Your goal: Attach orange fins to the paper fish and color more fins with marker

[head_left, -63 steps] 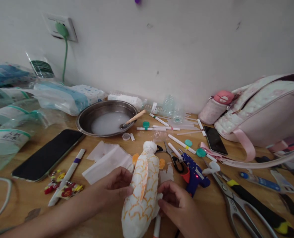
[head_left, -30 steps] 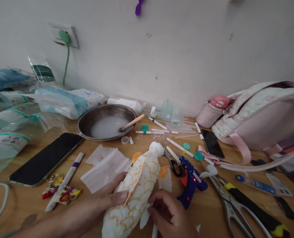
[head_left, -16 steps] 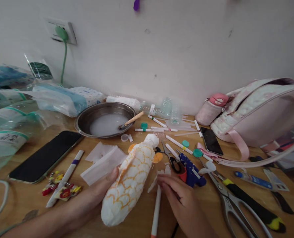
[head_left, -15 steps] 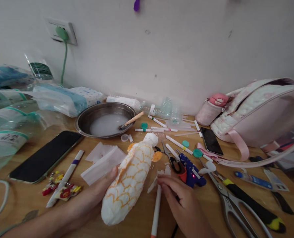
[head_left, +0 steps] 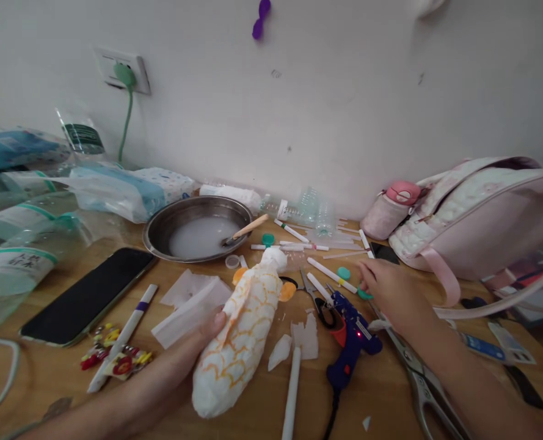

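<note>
My left hand [head_left: 202, 342] is wrapped around the side of a white papier-mâché fish [head_left: 241, 333], keeping it tilted above the table. Orange scale lines cover its body, an orange-edged fin runs along it, and small orange side fins sit near the narrow white end. My right hand [head_left: 388, 290] is out to the right, fingers bent and loosely apart, beside a teal cap [head_left: 364, 294]; nothing shows in it. A white paper fin piece [head_left: 280, 352] lies right of the fish, next to torn paper [head_left: 306, 338] and a white marker [head_left: 291, 394].
A blue glue gun [head_left: 351, 342] with a lit red light lies right of centre. Large scissors [head_left: 424, 385] are under my right forearm. A metal bowl [head_left: 154, 235] of whitish liquid with a brush stands behind. A phone [head_left: 90, 296] lies left; a pink backpack [head_left: 482, 226] stands right.
My right hand let go of the white paper fin piece and moved right and away, over the teal cap. My left hand keeps the fish, which earlier turned its narrow end rightward.
</note>
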